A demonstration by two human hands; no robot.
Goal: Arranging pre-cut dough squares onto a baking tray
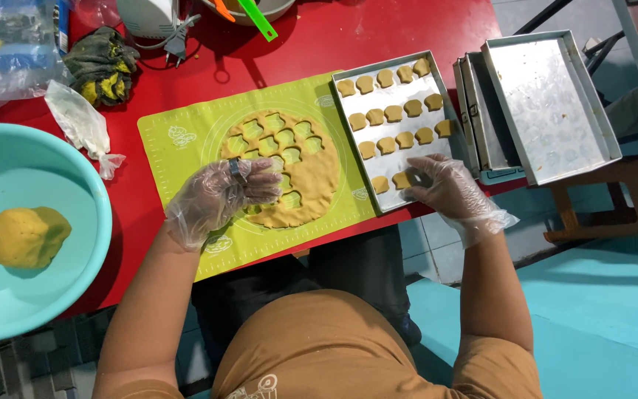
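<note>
Red worktop (378, 29), glossy, seen from above. Lime-green silicone mat (186, 162) laid flat across the middle of it, printed with pale circles and small marks. Rolled sheet of tan dough (319, 177) lying on the mat, pierced by rows of cut-out holes across its upper half.

Left hand (219, 196), in a clear plastic glove, resting on the near left edge of the dough sheet; fingers curled closed around a small metal cutter (236, 170), only partly visible. Right hand (448, 188), likewise gloved, over the near corner of a metal baking tray (437, 85); fingertips (416, 176) pinched lightly on a cut dough piece (402, 179) lying on the tray floor. Tray just beside the mat's right edge, carrying rows of similar tan pieces, the nearest row incomplete.

Stack of further metal trays (555, 96) to the right, partly overhanging the worktop, over a wooden stand (599, 199). Turquoise bowl (38, 162) at the left, holding a lump of yellow dough (20, 236). Crumpled plastic bag (79, 122) between bowl and mat. Dark cloth (101, 63) with yellow patches at the far left, near a white appliance with cord and plug (175, 41). Green utensil handle (258, 18) protruding from a bowl at the far edge.

Floor painted turquoise (607, 310) at the right, grey tiles (426, 251) under the worktop.
</note>
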